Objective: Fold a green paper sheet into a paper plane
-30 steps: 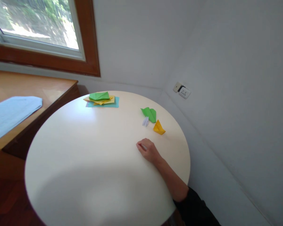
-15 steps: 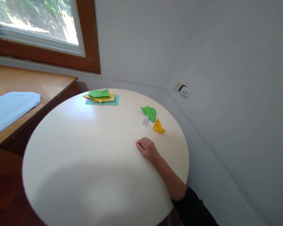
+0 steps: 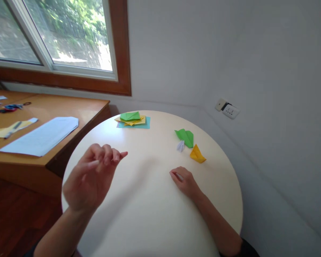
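My left hand (image 3: 91, 182) is raised over the left part of the white round table (image 3: 149, 217). Its palm shows, the fingers are loosely bent and apart, and nothing is in it. On the tabletop rests my right hand (image 3: 184, 181), thumb and fingertips closed together, with a small gap behind them and no object visible there. Just beyond it stand a yellow folded paper boat (image 3: 197, 155), a small white folded paper piece (image 3: 180, 146) and a green folded paper piece (image 3: 186, 137). Neither hand touches them.
Green, yellow and blue papers lie in a stack (image 3: 132, 120) at the table's far edge. To the left, a wooden desk (image 3: 77, 103) holds white sheets (image 3: 42, 135), yellow paper (image 3: 13, 128) with a pen, and scissors (image 3: 13, 106). A wall socket (image 3: 230, 111) is at the right.
My left hand has come into view, raised at the left. The view has swung left and up, so more of the desk and window shows. My right hand and the folded papers stay in place.
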A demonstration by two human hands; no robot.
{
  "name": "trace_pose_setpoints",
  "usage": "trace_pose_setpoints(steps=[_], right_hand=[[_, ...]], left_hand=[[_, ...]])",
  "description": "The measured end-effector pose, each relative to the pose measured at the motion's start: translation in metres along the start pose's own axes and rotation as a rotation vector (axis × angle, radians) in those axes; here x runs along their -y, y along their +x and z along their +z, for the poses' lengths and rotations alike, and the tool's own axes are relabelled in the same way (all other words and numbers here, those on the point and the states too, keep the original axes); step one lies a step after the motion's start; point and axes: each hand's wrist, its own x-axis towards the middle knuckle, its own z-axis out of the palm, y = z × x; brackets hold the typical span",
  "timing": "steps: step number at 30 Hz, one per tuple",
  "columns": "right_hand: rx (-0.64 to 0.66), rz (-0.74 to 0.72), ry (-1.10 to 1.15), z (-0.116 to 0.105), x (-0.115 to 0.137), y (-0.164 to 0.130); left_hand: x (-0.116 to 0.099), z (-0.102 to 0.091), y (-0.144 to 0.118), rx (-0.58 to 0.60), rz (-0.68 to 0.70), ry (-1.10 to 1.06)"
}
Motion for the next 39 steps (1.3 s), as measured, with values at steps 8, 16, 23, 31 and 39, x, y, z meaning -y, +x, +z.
trace_pose_setpoints(steps=[8, 16, 23, 31, 39], right_hand=[[0.011, 0.006, 0.003, 0.001, -0.002, -0.001], [0.013, -0.001, 0.011, 0.001, -0.003, 0.0], [0.0, -0.009, 0.007, 0.001, -0.004, -0.001], [0.009, 0.007, 0.013, 0.001, -0.004, -0.001], [0.004, 0.004, 0.011, 0.001, -0.003, 0.0]], left_hand=[[0.017, -0.001, 0.015, 0.124, -0.128, -0.091], [0.022, 0.0, 0.016, 0.199, -0.117, -0.092], [0.023, 0.0, 0.015, 0.201, -0.117, -0.09], [0.024, 0.003, 0.015, 0.177, -0.113, -0.064], [0.025, 0.0, 0.011, 0.205, -0.103, -0.002]])
